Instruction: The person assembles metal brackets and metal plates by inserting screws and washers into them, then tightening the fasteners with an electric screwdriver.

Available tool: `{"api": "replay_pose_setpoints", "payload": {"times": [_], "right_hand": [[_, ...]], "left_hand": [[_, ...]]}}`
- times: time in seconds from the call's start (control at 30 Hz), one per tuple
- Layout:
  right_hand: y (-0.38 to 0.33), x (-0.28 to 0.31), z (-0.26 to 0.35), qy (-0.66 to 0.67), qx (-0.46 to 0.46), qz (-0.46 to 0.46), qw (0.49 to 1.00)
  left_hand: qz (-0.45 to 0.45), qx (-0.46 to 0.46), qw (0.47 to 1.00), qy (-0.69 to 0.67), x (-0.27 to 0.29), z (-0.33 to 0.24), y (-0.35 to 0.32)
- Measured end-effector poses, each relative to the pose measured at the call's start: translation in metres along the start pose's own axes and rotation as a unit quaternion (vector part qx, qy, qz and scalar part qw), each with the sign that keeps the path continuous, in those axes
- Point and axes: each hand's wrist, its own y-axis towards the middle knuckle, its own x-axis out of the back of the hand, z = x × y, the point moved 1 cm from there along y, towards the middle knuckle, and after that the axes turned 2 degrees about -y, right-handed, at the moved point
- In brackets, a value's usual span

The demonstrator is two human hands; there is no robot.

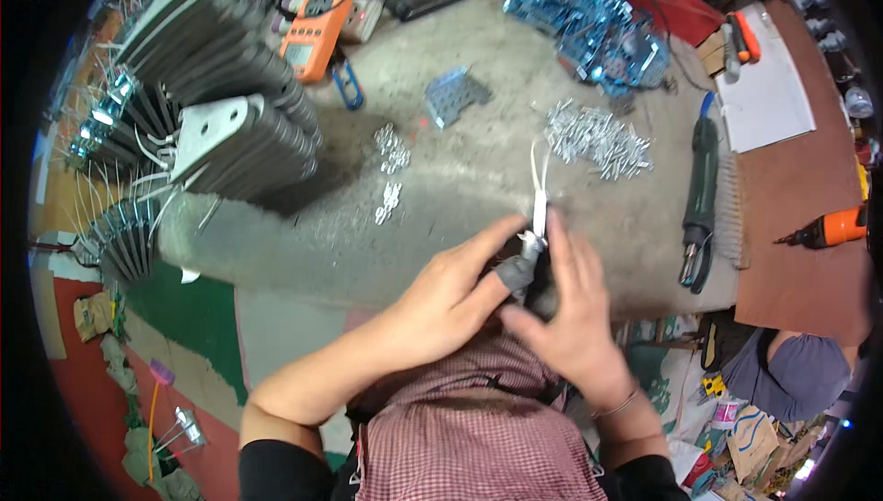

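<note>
At the bench's near edge, my left hand [451,294] pinches a small metal part with white wires [539,211] between thumb and fingers. Grey wrapping covers a digit of that hand, and a dark piece under the part is mostly hidden. My right hand [572,308] is just right of the part, fingers stretched forward and thumb apart, slightly blurred. Whether it touches the part I cannot tell. Beyond my hands lie a heap of small silver fasteners [602,140], two little piles of silver pieces [393,149] and a bent metal plate with holes [455,96].
Stacked grey metal plates [244,142] with white wires stand at the left. Behind are an orange multimeter [315,36] and a heap of bluish metal parts [589,32]. A dark corded hand tool [702,179] and an orange-handled screwdriver [828,229] lie at the right.
</note>
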Motion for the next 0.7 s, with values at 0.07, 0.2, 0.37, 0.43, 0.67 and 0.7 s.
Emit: {"api": "replay_pose_setpoints", "payload": {"times": [0.07,0.2,0.37,0.43,0.67,0.7], "right_hand": [[-0.01,-0.018,-0.006,0.06,-0.053,-0.039,0.996],[-0.024,-0.026,0.005,0.074,-0.032,-0.125,0.989],[-0.028,-0.031,0.0,0.098,-0.027,-0.159,0.982],[-0.028,-0.036,-0.005,0.121,-0.046,-0.148,0.981],[0.001,-0.048,0.013,0.133,0.034,-0.134,0.982],[0.002,-0.053,0.014,0.139,0.034,-0.131,0.981]], "left_hand": [[-0.038,-0.036,0.992,0.117,0.02,-0.004,0.025],[-0.247,-0.169,0.792,0.533,0.071,0.003,0.094],[-0.209,-0.058,0.805,0.552,0.085,0.014,0.111],[-0.226,-0.072,0.876,0.419,0.077,-0.003,0.084],[-0.248,-0.16,0.912,0.286,0.033,0.011,0.018],[-0.267,-0.168,0.904,0.287,0.032,0.016,0.019]]}}
